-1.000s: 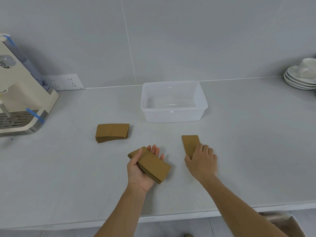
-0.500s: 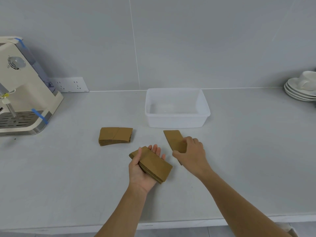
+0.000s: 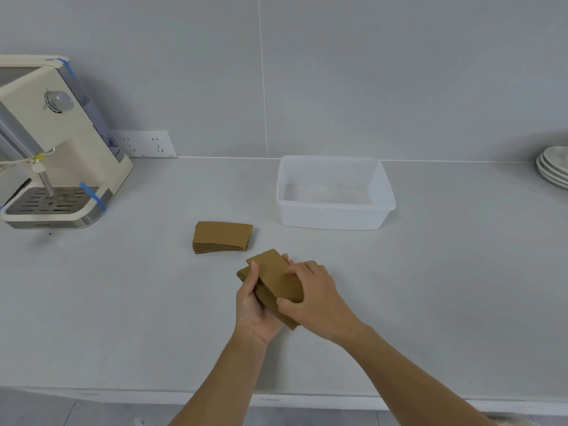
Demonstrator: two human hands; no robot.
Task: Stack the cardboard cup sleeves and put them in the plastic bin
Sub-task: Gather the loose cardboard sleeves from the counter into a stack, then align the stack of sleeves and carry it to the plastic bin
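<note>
1. Cardboard sleeve, single [image 3: 278, 276]: a second ago it lay flat on the surface under the right hand [image 3: 316, 298]; now it sits on top of the held stack [image 3: 267, 298], slightly askew toward the far side.
2. Left hand [image 3: 255, 309] cups the held stack from below, fingers wrapped along its left edge, thumb up the side. It holds above the surface, toward the near edge, about mid-width.
3. Right hand's fingers lie narrow over the top sleeve, thumb at its near corner, pressing and squaring it.
4. Second pile of sleeves [image 3: 222, 237] rests on the surface, left of and just beyond the hands, untouched.
5. Plastic bin [image 3: 335, 216] stands toward the far edge, right of centre, nothing in it.
6. Meaning, as a judgement: no loose sleeve is visible on the surface; what remains is to align the held stack, join it with the second pile, then move all into the bin.
7. Coffee machine [image 3: 52, 142] at far left, stacked saucers [image 3: 554, 167] at far right; neither involved.
</note>
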